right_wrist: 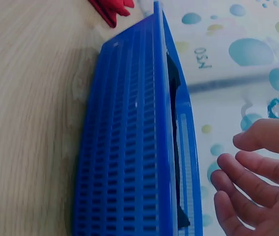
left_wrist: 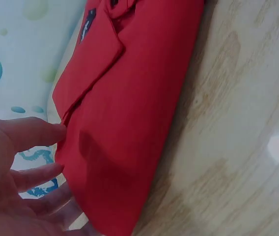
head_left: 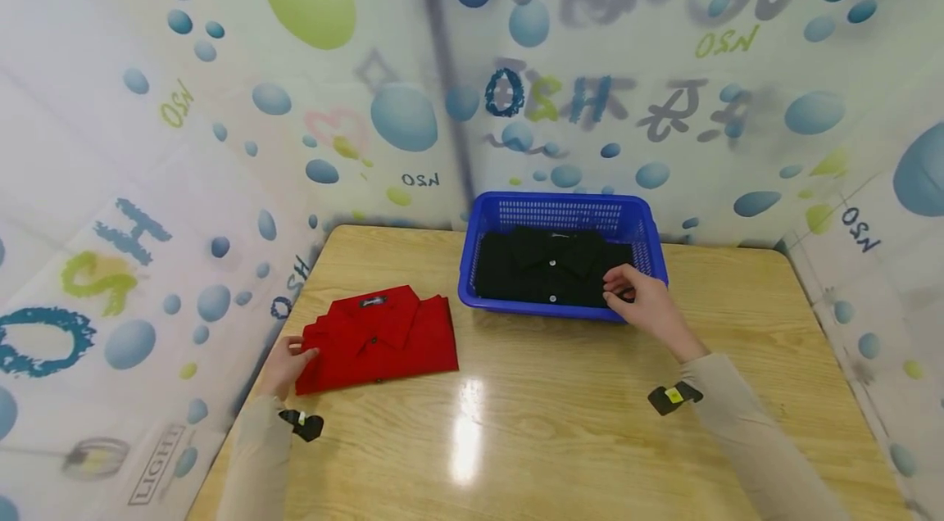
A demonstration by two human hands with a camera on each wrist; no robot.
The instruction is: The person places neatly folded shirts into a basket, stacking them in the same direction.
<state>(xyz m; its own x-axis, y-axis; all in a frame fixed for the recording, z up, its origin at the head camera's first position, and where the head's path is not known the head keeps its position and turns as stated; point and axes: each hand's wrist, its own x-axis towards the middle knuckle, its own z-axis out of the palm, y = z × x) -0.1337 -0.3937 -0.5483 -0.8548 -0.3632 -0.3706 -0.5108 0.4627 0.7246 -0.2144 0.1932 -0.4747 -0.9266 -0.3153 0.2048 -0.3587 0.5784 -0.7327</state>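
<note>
A folded red shirt (head_left: 413,341) with a collar, a neck label and dark buttons lies on the left of the table. My left hand (head_left: 280,365) is at its left edge; in the left wrist view the thumb and fingers (left_wrist: 34,173) are extended and touch that edge. A folded black shirt (head_left: 542,279) with pale buttons lies in a blue plastic basket (head_left: 472,292) at the back. Over the basket's right part hovers my right hand (head_left: 645,300). In the right wrist view its fingers (right_wrist: 250,184) are loosely bent, apart from one another, and hold nothing.
The wooden table (head_left: 560,423) meets patterned wall sheets (head_left: 354,169) at the back and sides. The basket stands close to the back sheet, its perforated walls rising around the black shirt. Dark straps with yellow marks (head_left: 673,396) sit at my wrists.
</note>
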